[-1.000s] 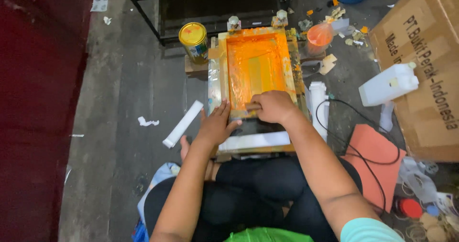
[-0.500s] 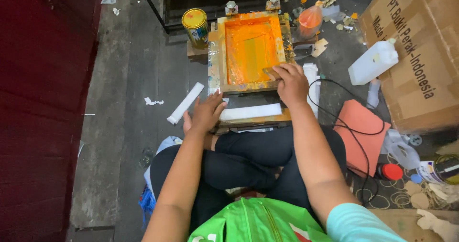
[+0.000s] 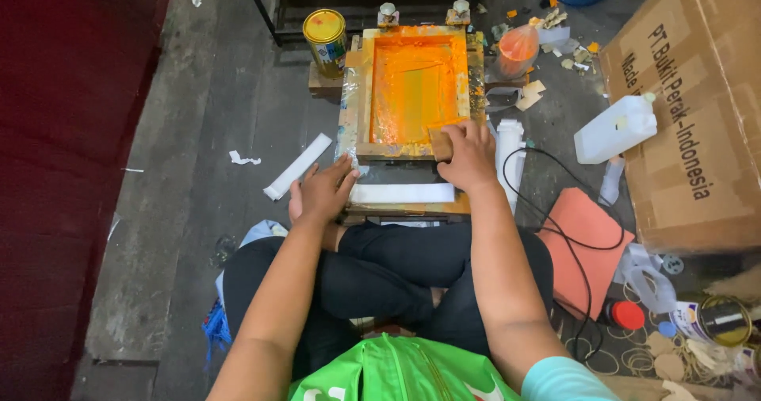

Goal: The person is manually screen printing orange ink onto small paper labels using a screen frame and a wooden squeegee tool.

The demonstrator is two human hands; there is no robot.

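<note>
Right hand (image 3: 469,154) closed on wooden squeegee block (image 3: 441,141) atop orange-inked wooden screen frame (image 3: 414,92), left hand (image 3: 321,191) open, flat beside, steadying.

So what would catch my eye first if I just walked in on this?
The bright orange screen-printing frame at top centre, slick with ink. The right hand grips a small wooden block at its near edge, while the left hand rests by its near-left corner. A yellow-lidded tin stands to the frame's left.

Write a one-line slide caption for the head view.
Seated person's right hand grips a wooden block on an orange-inked printing frame; left hand rests at its near corner.
</note>
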